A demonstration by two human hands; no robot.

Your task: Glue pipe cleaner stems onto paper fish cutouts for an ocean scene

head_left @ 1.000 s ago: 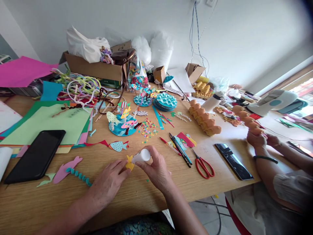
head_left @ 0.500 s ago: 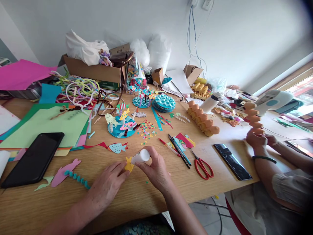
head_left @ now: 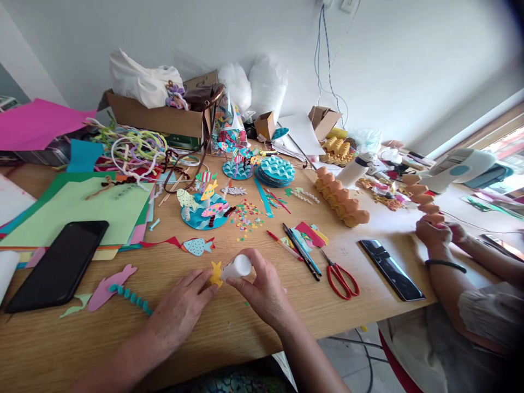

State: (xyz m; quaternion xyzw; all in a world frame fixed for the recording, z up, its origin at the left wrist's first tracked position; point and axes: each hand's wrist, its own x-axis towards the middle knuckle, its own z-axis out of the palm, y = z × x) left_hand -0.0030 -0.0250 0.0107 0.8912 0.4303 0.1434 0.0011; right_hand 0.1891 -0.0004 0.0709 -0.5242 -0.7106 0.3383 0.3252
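Observation:
My right hand [head_left: 262, 285] is wrapped round a small white glue bottle [head_left: 238, 267], tipped on its side with its nozzle end down at a yellow paper fish [head_left: 216, 272]. The fingertips of my left hand [head_left: 186, 299] pinch and steady that fish against the table, hiding part of it. Just beyond lies a light-blue dotted paper fish [head_left: 196, 246] with red fins. To the left is a pink paper fish [head_left: 107, 288], with a coiled teal pipe cleaner [head_left: 131, 298] across it. Behind stands a round blue wavy base [head_left: 198, 215] bearing several paper fish.
Red-handled scissors [head_left: 340, 278], pencils [head_left: 303, 251] and a phone [head_left: 392, 270] lie to the right. A black phone [head_left: 59, 267] overlaps coloured paper [head_left: 77, 210] on the left. Confetti dots [head_left: 246, 218] are scattered ahead. At the right, another person's hands [head_left: 437, 236] hold an orange egg-carton strip [head_left: 423, 199].
The glue bottle has shifted very slightly against the yellow fish in my right hand. The view has moved a little. The other person's egg-carton strip has tilted slightly.

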